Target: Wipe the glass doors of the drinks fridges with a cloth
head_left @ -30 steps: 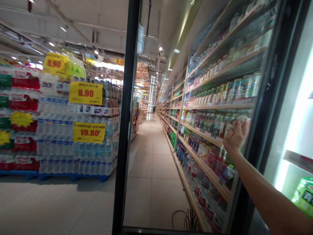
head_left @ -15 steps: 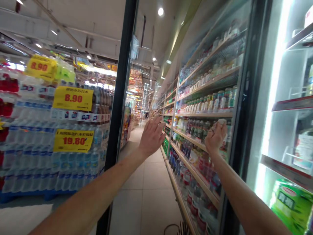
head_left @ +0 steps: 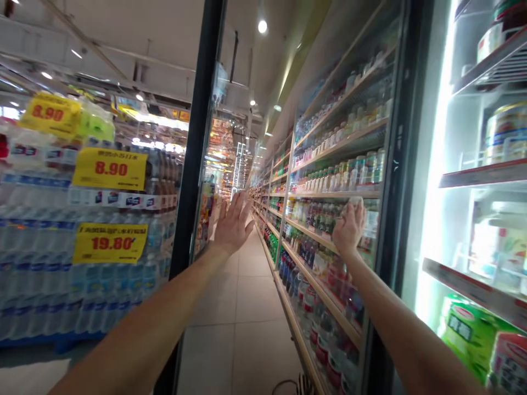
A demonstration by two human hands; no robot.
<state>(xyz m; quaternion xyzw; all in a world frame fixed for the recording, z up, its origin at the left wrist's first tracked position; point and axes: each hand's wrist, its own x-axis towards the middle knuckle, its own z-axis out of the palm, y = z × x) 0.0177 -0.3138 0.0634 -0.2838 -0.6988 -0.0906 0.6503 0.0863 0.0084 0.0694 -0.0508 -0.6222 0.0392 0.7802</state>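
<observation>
A glass cooler door (head_left: 198, 148) with a dark frame stands open in front of me. My left hand (head_left: 234, 225) is raised against its pane, fingers spread and holding nothing. Further right, my right hand (head_left: 348, 229) is closed around a crumpled white cloth (head_left: 355, 202), which shows at the top of the fingers. The cloth is at the glass, near the frame's right side. Most of it is hidden in the grip, and whether it is fabric or tissue is unclear.
Lit cooler shelves (head_left: 481, 178) with cans and green packs (head_left: 467, 329) are at the right. Beyond the glass run long drink shelves (head_left: 337, 195) beside a tiled aisle (head_left: 214, 345). Stacked water bottles (head_left: 37, 274) with yellow price signs (head_left: 110, 168) stand at the left.
The view has turned slightly right, so the scene sits further left. My left hand has shifted left on the pane with its fingers wider apart. The right hand still grips the cloth.
</observation>
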